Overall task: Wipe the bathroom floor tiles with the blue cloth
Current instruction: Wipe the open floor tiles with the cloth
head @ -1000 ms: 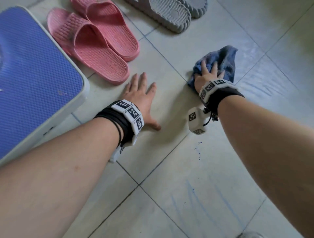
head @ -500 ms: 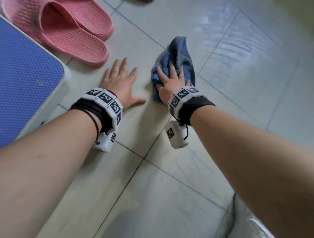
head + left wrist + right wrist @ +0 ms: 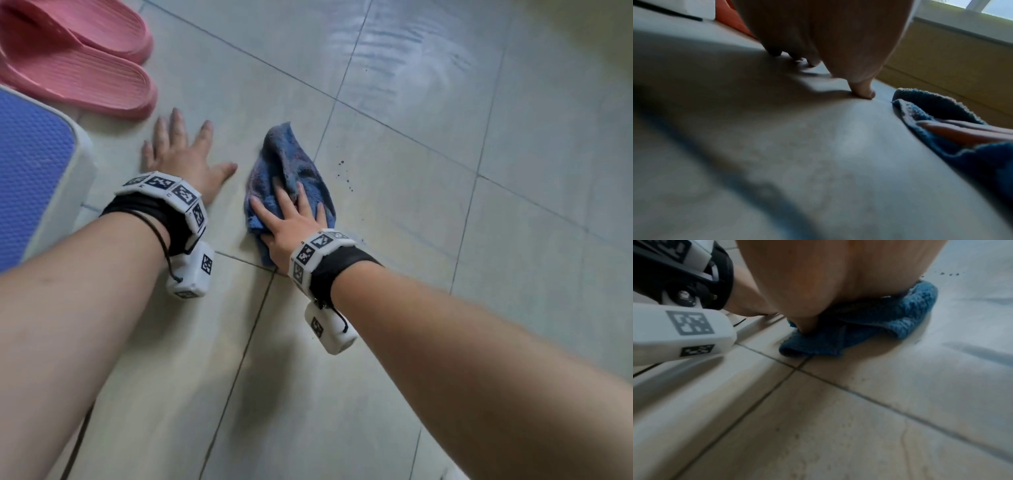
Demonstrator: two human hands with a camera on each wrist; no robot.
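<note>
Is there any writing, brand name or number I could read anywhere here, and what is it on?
No words, brand names or numbers can be read in any view.
The left wristband and right wristband bear only black-and-white square code patterns, no letters.
The white box under the left wrist shows the same kind of pattern.
The pink slippers, blue cloth and floor tiles carry no print.

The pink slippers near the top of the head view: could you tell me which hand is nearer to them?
Left. The left hand lies flat on the floor tiles just below the pink slippers; the right hand presses the blue cloth, farther off.
</note>
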